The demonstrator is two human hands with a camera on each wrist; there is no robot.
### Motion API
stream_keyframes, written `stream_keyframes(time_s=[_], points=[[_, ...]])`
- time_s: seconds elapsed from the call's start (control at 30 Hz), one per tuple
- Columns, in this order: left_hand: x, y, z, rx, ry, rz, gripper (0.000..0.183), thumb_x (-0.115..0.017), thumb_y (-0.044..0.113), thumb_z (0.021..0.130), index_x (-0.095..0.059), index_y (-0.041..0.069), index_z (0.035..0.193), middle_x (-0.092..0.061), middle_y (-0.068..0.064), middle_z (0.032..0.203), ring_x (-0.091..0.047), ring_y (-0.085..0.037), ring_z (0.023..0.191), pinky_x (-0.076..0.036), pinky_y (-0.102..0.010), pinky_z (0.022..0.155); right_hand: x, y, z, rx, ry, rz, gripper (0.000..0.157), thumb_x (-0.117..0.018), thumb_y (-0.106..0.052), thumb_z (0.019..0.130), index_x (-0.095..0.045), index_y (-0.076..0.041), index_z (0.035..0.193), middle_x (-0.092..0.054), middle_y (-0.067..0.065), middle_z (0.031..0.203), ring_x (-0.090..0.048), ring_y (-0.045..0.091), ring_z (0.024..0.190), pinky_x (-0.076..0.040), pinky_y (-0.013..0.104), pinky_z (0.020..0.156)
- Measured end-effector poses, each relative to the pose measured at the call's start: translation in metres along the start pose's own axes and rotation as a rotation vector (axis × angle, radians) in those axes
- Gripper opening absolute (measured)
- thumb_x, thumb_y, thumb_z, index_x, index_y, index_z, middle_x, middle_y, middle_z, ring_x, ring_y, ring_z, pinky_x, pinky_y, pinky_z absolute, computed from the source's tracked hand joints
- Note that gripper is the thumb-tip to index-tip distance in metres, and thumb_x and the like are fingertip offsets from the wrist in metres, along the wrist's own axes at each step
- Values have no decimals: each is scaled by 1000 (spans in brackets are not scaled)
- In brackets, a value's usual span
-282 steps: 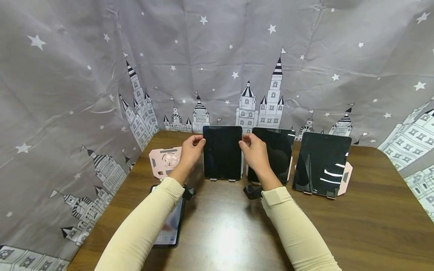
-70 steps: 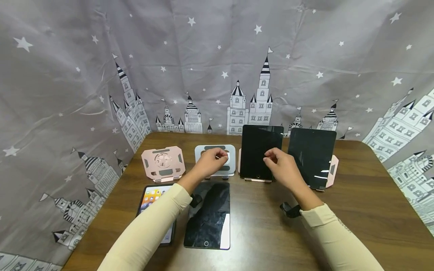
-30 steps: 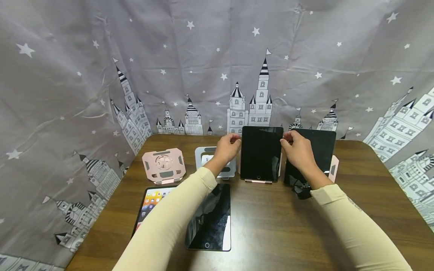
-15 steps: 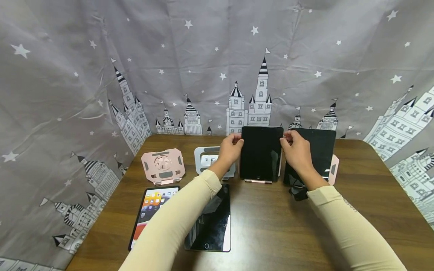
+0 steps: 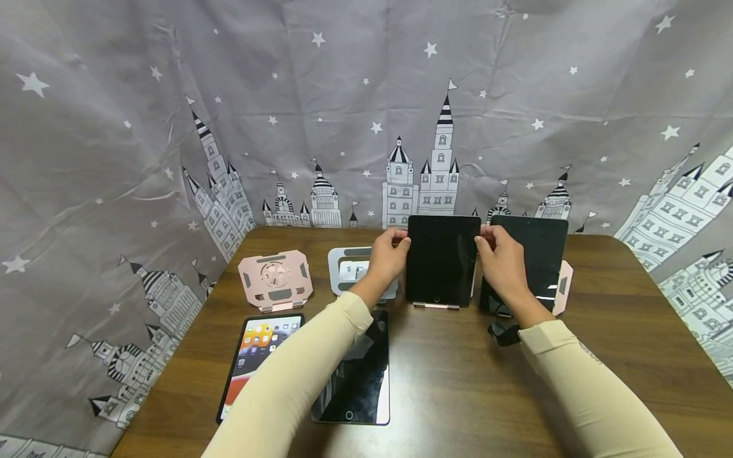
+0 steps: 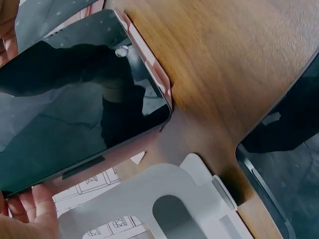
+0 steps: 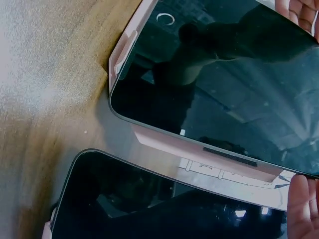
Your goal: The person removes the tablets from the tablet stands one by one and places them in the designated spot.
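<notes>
A black tablet point(image 5: 439, 264) leans upright on a pink stand point(image 5: 436, 306), its lower edge on the stand's ledge. My left hand point(image 5: 388, 256) pinches the tablet's left edge near the top, thumb in front. Opposite it, my right hand point(image 5: 504, 259) pinches the right edge at about the same height. In the left wrist view, the left fingers point(image 6: 44, 204) lie at the tablet's edge, and part of the stand shows behind it. The right wrist view shows the right fingers point(image 7: 300, 204) at the other long edge. The tablet's screen is dark.
Just right, a second dark tablet point(image 5: 541, 254) leans on another pink stand point(image 5: 564, 287). Left stand a grey stand point(image 5: 338, 256) and a pink stand point(image 5: 276, 280). A dark tablet point(image 5: 357, 381) and a lit tablet point(image 5: 243, 362) lie flat on the wooden table point(image 5: 441, 381).
The tablet held earlier now lies flat before the grey stand. Both hands moved from apart to gripping the tablet right of that stand; in the last half second it shifted very slightly.
</notes>
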State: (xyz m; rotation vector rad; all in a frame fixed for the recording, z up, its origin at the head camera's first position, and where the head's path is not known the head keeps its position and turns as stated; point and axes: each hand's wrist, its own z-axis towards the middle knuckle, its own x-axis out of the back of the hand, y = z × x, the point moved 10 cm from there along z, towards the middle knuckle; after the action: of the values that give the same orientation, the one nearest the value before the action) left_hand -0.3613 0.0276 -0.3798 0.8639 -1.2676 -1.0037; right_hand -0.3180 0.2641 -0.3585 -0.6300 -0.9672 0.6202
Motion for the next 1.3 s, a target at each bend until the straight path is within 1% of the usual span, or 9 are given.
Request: stream_keyframes(time_s=[0.13, 0.23, 0.43, 0.6, 0.77, 0.93, 1.1, 1.2, 1.3], points=[[3, 1, -3, -14, 17, -11, 14, -62, 11, 98, -69, 2, 106, -68, -10, 103, -61, -19, 95, -51, -29, 83, 2, -2, -2, 1, -13, 2, 19, -57, -14, 102, -62, 2, 111, -64, 16, 95, -54, 24, 80, -42, 28, 65], [6, 0, -6, -14, 23, -27, 14, -63, 10, 97, -70, 2, 105, -68, -9, 101, -61, -18, 94, -51, -29, 82, 5, -4, -4, 13, -7, 6, 17, -58, -14, 101, -63, 1, 108, -64, 15, 92, -53, 23, 77, -41, 24, 62], [12, 0, -13, -19, 44, -71, 13, -64, 11, 96, -70, 3, 104, -68, -8, 99, -60, -17, 92, -51, -29, 81, 9, -11, -7, 41, 2, 30, 16, -60, -13, 100, -64, 1, 106, -65, 14, 89, -53, 21, 74, -40, 21, 58], [14, 2, -19, -50, 53, -95, 13, -64, 10, 95, -70, 1, 103, -69, -8, 97, -60, -16, 88, -49, -28, 79, 12, -15, -13, 47, -14, 64, 15, -60, -13, 100, -63, 1, 104, -67, 14, 88, -59, 21, 71, -44, 15, 57], [14, 3, -24, -61, 34, -117, 13, -65, 8, 95, -70, 0, 103, -68, -8, 94, -58, -13, 82, -50, -25, 74, 17, -17, -20, 38, -27, 72, 14, -60, -13, 100, -62, 1, 102, -67, 15, 84, -63, 25, 71, -45, 13, 57], [12, 0, -31, -34, 1, -169, 12, -64, 6, 95, -69, -2, 103, -66, -9, 92, -58, -12, 81, -55, -25, 73, 19, -17, -26, 31, -49, 63, 14, -59, -14, 100, -62, 0, 102, -65, 15, 81, -64, 31, 72, -45, 16, 56], [5, -3, -38, 7, -54, -209, 12, -64, 6, 96, -68, -1, 103, -65, -9, 94, -60, -14, 82, -57, -27, 74, 22, -13, -34, 7, -73, 83, 14, -58, -13, 100, -62, 0, 103, -64, 14, 83, -64, 33, 73, -51, 15, 58], [3, -6, -43, 36, -71, -224, 11, -64, 6, 96, -68, -2, 103, -65, -9, 95, -62, -15, 82, -58, -29, 74, 19, -9, -38, -10, -105, 97, 16, -57, -14, 101, -61, 1, 106, -63, 15, 85, -64, 32, 74, -55, 20, 60], [2, -11, -48, 62, -83, -219, 11, -64, 6, 96, -67, -2, 103, -64, -9, 95, -63, -14, 80, -58, -32, 74, 16, -6, -42, -21, -138, 89, 18, -56, -15, 102, -61, 1, 107, -63, 15, 86, -65, 29, 72, -57, 25, 60]])
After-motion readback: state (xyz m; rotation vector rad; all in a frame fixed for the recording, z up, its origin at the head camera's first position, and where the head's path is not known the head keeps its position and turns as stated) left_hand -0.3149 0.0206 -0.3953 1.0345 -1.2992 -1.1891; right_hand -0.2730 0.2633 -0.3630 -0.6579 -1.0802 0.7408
